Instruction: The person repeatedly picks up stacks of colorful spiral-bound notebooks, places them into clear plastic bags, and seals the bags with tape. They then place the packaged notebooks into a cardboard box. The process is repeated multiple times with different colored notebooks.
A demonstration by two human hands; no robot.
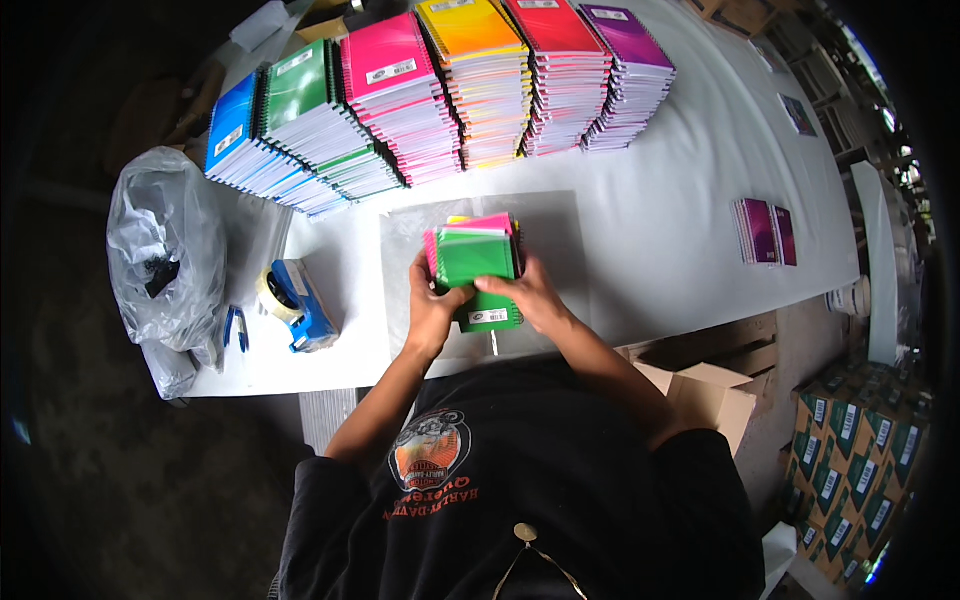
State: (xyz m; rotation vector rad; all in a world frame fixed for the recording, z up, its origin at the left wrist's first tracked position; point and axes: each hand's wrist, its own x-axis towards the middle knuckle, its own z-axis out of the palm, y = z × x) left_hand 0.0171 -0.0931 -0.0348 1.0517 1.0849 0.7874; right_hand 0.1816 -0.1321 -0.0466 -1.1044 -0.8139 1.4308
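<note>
This looks like the packing area of a workshop or warehouse; which of the two is unclear. Tall stacks of spiral notebooks, sorted by cover colour, line the far side of a broad, pale-covered worktable. A blue tape dispenser and a clear plastic bag sit at its left. Beyond the near edge show an open cardboard box and piled, labelled cartons.

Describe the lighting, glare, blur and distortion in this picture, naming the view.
Head view: table bright, its right edge bowed by the lens; head view: lower left sunk in darkness; head view: whitish glare on the green notebook stack; head view: held notebooks slightly blurred at their upper edges.
</note>
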